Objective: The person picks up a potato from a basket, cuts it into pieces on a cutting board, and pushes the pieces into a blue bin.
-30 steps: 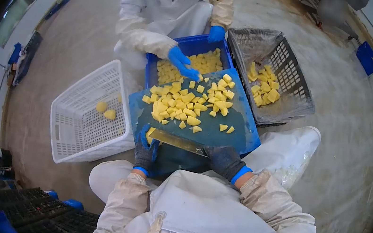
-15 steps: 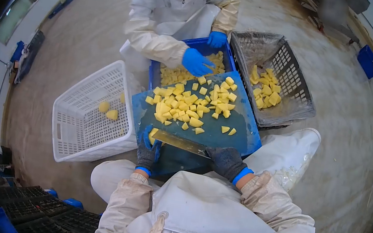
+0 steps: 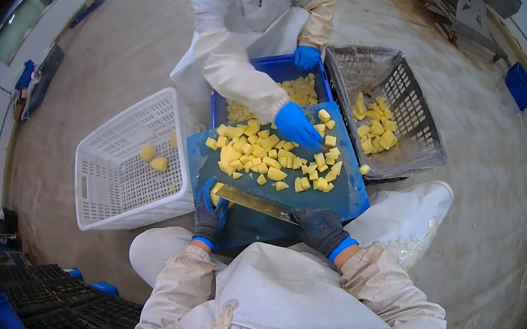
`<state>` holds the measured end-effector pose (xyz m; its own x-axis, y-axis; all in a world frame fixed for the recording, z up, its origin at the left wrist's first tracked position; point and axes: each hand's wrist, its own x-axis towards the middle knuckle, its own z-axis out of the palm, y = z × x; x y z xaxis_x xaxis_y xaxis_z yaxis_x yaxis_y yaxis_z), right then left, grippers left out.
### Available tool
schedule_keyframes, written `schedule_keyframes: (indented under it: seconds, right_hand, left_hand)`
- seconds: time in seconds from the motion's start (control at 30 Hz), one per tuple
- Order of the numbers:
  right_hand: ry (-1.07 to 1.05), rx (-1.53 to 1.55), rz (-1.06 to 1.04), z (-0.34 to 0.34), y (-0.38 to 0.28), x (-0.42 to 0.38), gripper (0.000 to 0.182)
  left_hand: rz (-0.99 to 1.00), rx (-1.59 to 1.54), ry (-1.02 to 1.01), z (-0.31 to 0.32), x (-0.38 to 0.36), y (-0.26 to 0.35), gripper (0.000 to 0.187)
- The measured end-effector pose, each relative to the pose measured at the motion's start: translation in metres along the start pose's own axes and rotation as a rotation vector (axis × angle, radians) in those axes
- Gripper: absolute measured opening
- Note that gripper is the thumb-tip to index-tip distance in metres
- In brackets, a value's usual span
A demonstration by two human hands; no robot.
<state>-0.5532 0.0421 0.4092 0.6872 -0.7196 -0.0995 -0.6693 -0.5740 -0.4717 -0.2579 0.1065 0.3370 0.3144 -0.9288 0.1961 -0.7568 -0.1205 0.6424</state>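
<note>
My left hand (image 3: 208, 216), in a grey and blue glove, is closed round a peeled potato (image 3: 216, 193) at the near left of the blue cutting board (image 3: 254, 227). In my right hand (image 3: 321, 230), also gloved, is the handle of a wide-bladed knife (image 3: 256, 203). The blade lies across the board with its tip end against the potato. Beyond it, many yellow potato chunks (image 3: 255, 151) are spread over the board. A co-worker's blue-gloved hand (image 3: 298, 126) touches the chunks on the right side.
A white basket (image 3: 124, 218) with a few potatoes stands to the left. Behind the board is a blue crate (image 3: 216, 105) of cut pieces. A lined black crate (image 3: 420, 129) holding potato pieces stands at the right. The co-worker's other hand (image 3: 307, 57) rests at the crate's rim.
The co-worker's hand has moved right and nearer over the board, pushing chunks toward the right edge, where one now sits at the rim. My hands, knife and potato have hardly moved.
</note>
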Motion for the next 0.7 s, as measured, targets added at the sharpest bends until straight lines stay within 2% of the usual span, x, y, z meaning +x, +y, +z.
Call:
schedule_keyframes:
  seconds: [0.2,0.3,0.5,0.7]
  right_hand:
    - [-0.021,-0.039,0.021,0.002,0.001,0.000,0.018]
    - [0.044,0.003,-0.010,0.003,0.002,0.001,0.019]
    - [-0.057,0.005,0.016,-0.004,-0.002,0.002,0.019]
    - [0.050,0.038,0.011,0.002,0.001,0.002,0.015]
  left_hand:
    - [-0.011,-0.035,-0.022,-0.006,0.000,0.008,0.057]
    - [-0.004,-0.080,-0.020,-0.005,0.001,0.011,0.057]
    - [0.003,-0.052,-0.008,-0.002,0.000,0.003,0.056]
    - [0.024,-0.060,-0.005,-0.002,0.001,0.007,0.055]
